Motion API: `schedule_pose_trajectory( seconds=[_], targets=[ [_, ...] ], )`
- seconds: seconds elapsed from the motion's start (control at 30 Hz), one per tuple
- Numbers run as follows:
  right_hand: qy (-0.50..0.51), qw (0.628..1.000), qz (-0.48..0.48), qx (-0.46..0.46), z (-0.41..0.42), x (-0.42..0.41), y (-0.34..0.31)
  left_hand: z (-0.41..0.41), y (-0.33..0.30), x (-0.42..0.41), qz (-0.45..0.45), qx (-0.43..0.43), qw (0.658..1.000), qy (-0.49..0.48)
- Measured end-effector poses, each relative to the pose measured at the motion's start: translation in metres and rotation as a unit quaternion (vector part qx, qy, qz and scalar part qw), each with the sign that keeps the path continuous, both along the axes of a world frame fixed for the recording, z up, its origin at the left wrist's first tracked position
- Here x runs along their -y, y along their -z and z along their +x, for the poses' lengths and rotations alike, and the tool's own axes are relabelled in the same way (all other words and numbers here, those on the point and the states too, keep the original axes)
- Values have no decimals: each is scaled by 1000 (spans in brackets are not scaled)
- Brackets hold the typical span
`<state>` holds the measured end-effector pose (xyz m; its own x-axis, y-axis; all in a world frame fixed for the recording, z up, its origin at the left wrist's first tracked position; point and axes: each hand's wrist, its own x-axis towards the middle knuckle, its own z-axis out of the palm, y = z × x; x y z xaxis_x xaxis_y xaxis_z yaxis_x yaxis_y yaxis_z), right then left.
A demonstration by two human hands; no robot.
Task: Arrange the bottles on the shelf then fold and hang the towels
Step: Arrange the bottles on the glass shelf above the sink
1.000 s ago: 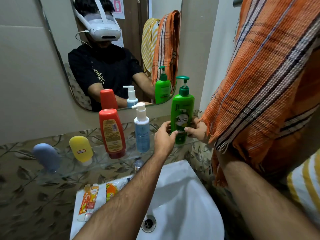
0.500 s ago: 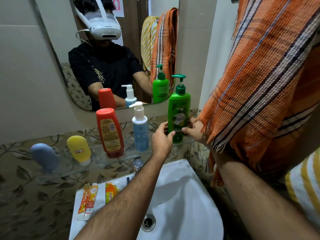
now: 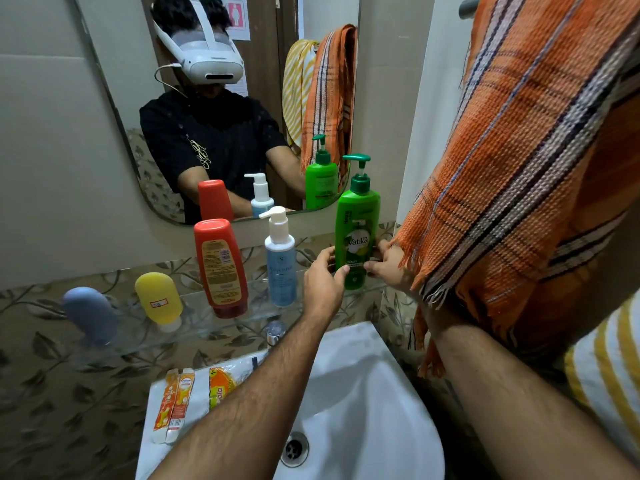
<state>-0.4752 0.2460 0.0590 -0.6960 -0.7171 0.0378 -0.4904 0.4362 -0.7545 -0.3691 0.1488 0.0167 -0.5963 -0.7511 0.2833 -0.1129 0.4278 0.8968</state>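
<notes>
Both hands, left (image 3: 323, 278) and right (image 3: 389, 266), still gripping green bottle (image 3: 356, 233); bottle slid slightly left, now upright on glass shelf (image 3: 194, 327). Bottles nearly arranged; orange towel (image 3: 519, 161) next.

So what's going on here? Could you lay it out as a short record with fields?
place: glass shelf under a mirror, above a white sink
bottles, left to right: blue-grey, yellow, red, pale blue pump, green pump bottle
left hand: holds green pump bottle
right hand: holds its other side
towel: orange striped towel hangs over the right forearm
</notes>
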Motion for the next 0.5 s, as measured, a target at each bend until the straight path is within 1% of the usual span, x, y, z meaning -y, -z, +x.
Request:
schedule_pose_trajectory(
  seconds=[0.07,0.2,0.5],
  targets=[
    [-2,999,19,-26,0,-1,2,1,-1,-1,0,1,1000,0],
    [-15,998,40,-39,-2,0,8,2,-2,-2,-2,8,1000,2],
    [22,999,8,-29,1,-1,13,6,3,-7,-18,19,1000,-8]
  ],
)
